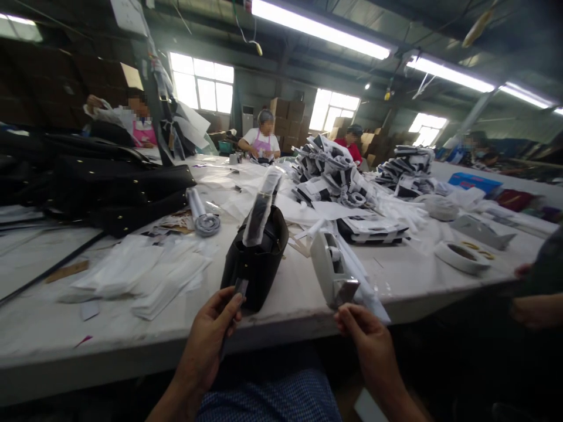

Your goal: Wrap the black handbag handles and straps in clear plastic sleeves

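Note:
My left hand [210, 337] is at the table's near edge, fingers closed in a pinch on a thin dark strip [240, 289] that rises from it. Just beyond stands a small black handbag [257, 258], upright, with a plastic-wrapped strap [263, 205] sticking out of its top. My right hand [368, 340] is lower right, fingers curled, thumb and forefinger at the end of a clear plastic film strip [367, 296] that runs from a white tape dispenser [331, 266] on the table.
Flat white packets [145, 272] lie left of the bag. Black bags [114, 187] are stacked at far left. Piles of wrapped straps [329, 170], tape rolls [460, 255] and paper cover the white table [88, 340]. Other people work at the far end, and another person's hand [534, 308] is at right.

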Demonstrator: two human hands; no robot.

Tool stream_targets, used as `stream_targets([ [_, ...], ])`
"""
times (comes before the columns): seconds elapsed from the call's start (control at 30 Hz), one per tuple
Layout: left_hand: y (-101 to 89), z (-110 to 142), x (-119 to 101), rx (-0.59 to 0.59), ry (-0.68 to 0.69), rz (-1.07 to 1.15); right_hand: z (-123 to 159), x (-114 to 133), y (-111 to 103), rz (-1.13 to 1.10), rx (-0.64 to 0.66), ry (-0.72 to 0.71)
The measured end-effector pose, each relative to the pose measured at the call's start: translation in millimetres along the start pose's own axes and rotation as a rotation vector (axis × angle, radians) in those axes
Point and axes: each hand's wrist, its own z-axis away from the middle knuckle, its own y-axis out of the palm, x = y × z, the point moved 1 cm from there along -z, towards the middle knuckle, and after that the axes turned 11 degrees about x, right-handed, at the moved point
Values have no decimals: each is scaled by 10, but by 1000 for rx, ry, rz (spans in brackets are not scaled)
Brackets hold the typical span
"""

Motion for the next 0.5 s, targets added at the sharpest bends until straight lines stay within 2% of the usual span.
stream_targets([
  [0.07,20,15,-11,9,18,-8,6,213,208,90,158,-85],
  [0.17,44,34,-34,6,54,-25,-52,502,579,109,425,-177],
  [0.27,51,38,-41,-6,69,-55,-152,667,971,123,649,-215],
  [0.37,53,35,-29,-12,70,-55,-260,698,1315,161,734,-204],
  [0.5,66,34,-20,-16,89,-34,-377,630,1594,219,688,-129],
])
